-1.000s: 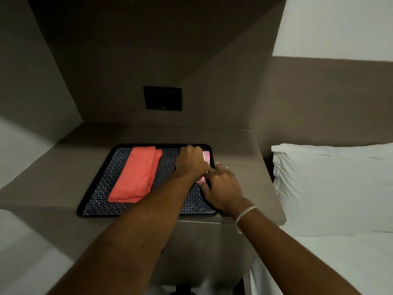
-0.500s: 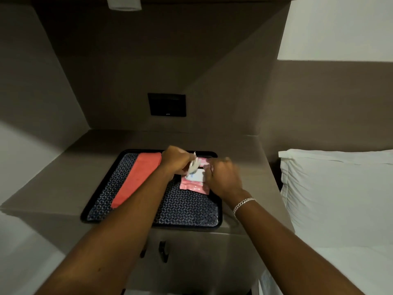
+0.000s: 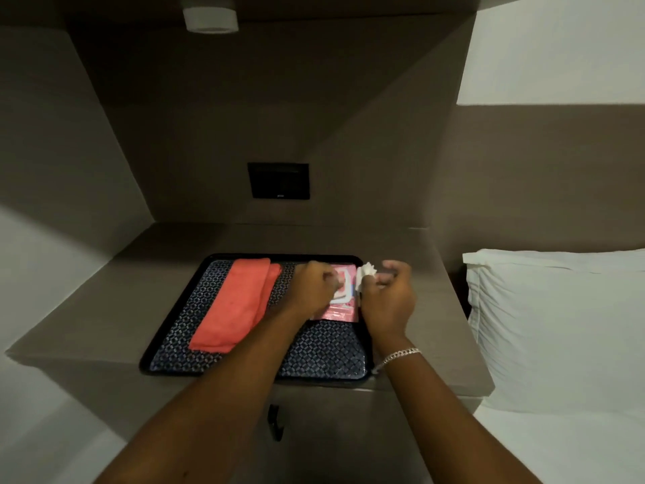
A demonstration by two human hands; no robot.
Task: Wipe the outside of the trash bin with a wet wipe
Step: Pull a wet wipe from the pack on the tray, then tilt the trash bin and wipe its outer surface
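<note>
Now that a white wet wipe (image 3: 368,270) sticks up out of the pink wipe pack (image 3: 343,298), just right of frame centre, the prep step looks nearly done. Half a sec ago the pack's flap was only being peeled; a sec ago both hands were flat on the pack w/ no wipe showing. So the change is: pack opened, wipe pulled partway out.

Right hand (image 3: 387,302) pinches the wipe at its base, fingers curled round it. Left hand (image 3: 314,288) is clenched on the pack's left edge, pinning it down, by the look of it on the lifted flap, tho the exact finger contact is hidden.

Pack lies in the far-right part of a black tray (image 3: 174,337) w/ a blue-and-white woven liner. A folded orange-red cloth (image 3: 237,305) lies on the tray's left half, apart from the pack. Tray sits on a brown bedside counter (image 3: 104,302), lower centre of frame. White pillow (image 3: 558,326) and bed at right; dark wall plate (image 3: 278,180) above the tray at centre; a white ceiling fitting (image 3: 210,19) at top.

Trash bin: not in view anywhere. Judgement: wiping hasn't begun; next is freeing the wipe fully, then finding the bin.
</note>
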